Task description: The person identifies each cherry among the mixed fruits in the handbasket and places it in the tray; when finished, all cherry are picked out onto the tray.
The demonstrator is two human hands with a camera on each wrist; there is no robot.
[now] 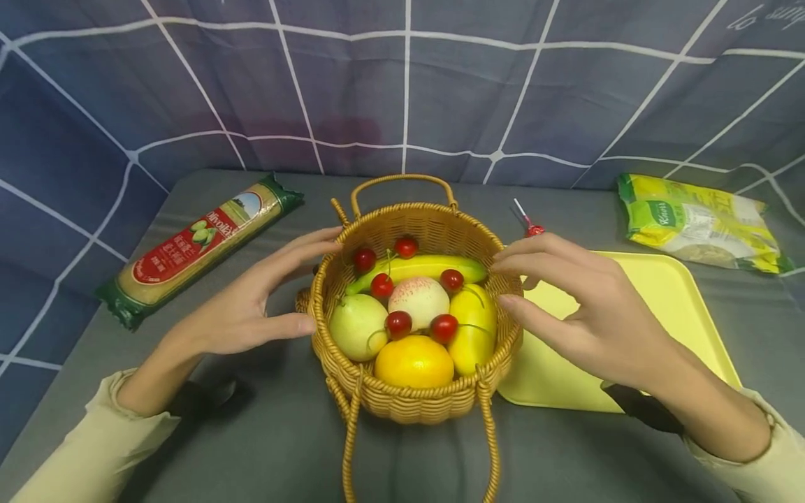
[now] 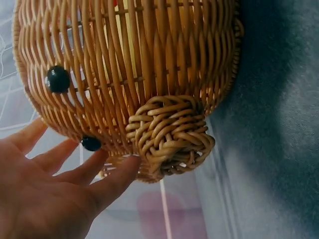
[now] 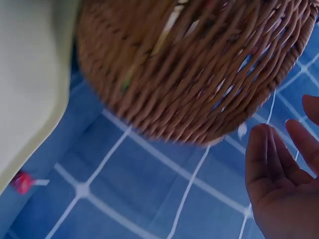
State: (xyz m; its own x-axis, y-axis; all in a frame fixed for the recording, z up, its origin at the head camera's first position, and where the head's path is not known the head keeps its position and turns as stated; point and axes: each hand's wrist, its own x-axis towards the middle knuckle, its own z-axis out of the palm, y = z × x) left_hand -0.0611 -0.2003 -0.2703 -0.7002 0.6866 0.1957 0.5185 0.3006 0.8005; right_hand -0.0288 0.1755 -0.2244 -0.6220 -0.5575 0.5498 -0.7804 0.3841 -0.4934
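Note:
A round wicker basket [image 1: 409,405] stands in the middle, its handles folded outward to front and back. Inside lie a green pear [image 1: 357,328], a banana [image 1: 434,267], a pinkish peach [image 1: 418,299], a yellow mango [image 1: 470,339], a yellow lemon [image 1: 414,365] and several red cherries [image 1: 444,328]. My left hand [image 1: 254,300] is at the basket's left side, fingers extended along the wicker. The left wrist view shows those fingers beside a woven knob [image 2: 172,137] and dark beads [image 2: 58,78]. My right hand [image 1: 585,307] hovers at the right rim, fingers loosely bent, holding nothing.
A yellow tray [image 1: 666,293] lies right of the basket, partly behind my right hand. Behind it is a red lollipop [image 1: 534,230]. A pack of spaghetti [image 1: 201,248] lies at the left, a yellow-green Knorr bag [image 1: 698,223] at the back right. A checked blue cloth [image 1: 352,84] hangs behind.

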